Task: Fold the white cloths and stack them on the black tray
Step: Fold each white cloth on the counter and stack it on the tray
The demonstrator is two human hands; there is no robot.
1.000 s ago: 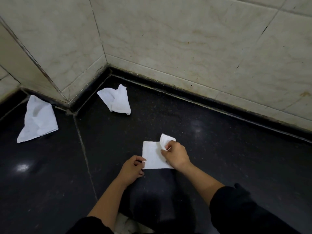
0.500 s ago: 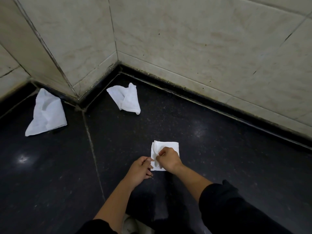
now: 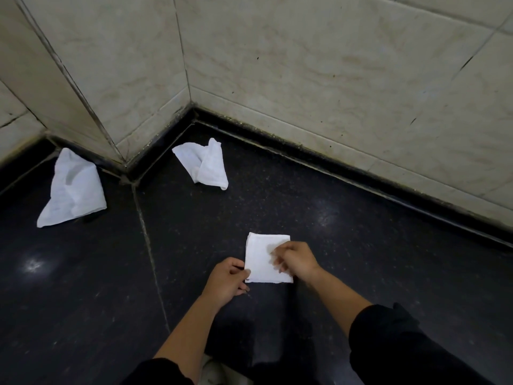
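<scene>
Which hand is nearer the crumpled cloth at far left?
Left. The left hand sits right of the crumpled cloth, toward the camera; the right hand is farther right.

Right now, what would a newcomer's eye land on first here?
The small folded white cloth stands out low in the centre of the dark floor. The left hand pinches its left edge, and the right hand, fingers blurred, is over its right side. Next come a crumpled cloth near the inner wall corner and a second crumpled cloth at far left, beside the jutting corner.
</scene>
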